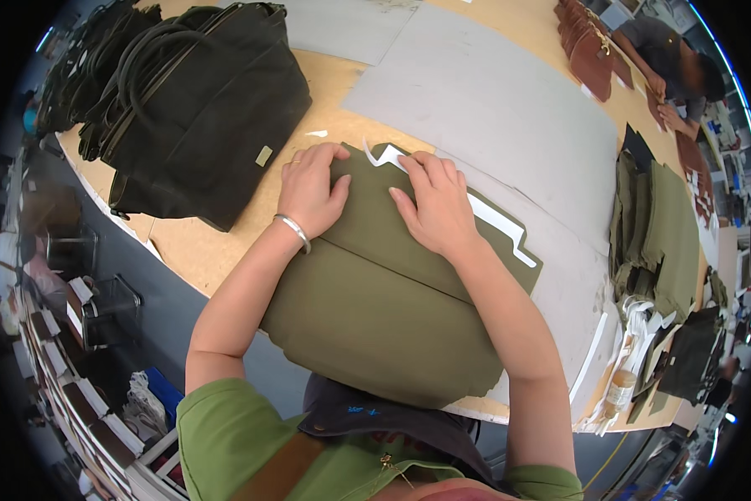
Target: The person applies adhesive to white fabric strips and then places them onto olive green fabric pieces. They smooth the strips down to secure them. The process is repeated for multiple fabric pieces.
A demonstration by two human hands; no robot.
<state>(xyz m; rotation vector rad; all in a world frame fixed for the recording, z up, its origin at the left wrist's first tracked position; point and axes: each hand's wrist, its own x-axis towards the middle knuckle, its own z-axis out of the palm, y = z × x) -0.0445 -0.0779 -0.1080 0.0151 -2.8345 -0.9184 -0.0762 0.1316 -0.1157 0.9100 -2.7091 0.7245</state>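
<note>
An olive-green fabric bag piece [367,309] with a crosswise seam lies in front of me, its near end overhanging the table edge. My left hand [315,188] rests at its far left corner, fingers bent and thumb apart. My right hand [438,204] lies on the far edge, fingertips on a white strip [496,219] and thumb spread away. That strip follows the stepped far edge and passes partly under the right hand. Near the fingertips, a thin white curl [370,154] stands up from the edge. What lies under both palms is hidden.
Black handbags [212,108] stand at the left. Grey sheets [484,83] cover part of the wooden table [192,250]. Olive fabric pieces [667,234] are stacked at the right, near white strips [634,321] and a bottle [620,391]. A co-worker [672,58] handles brown pieces [588,50] at far right.
</note>
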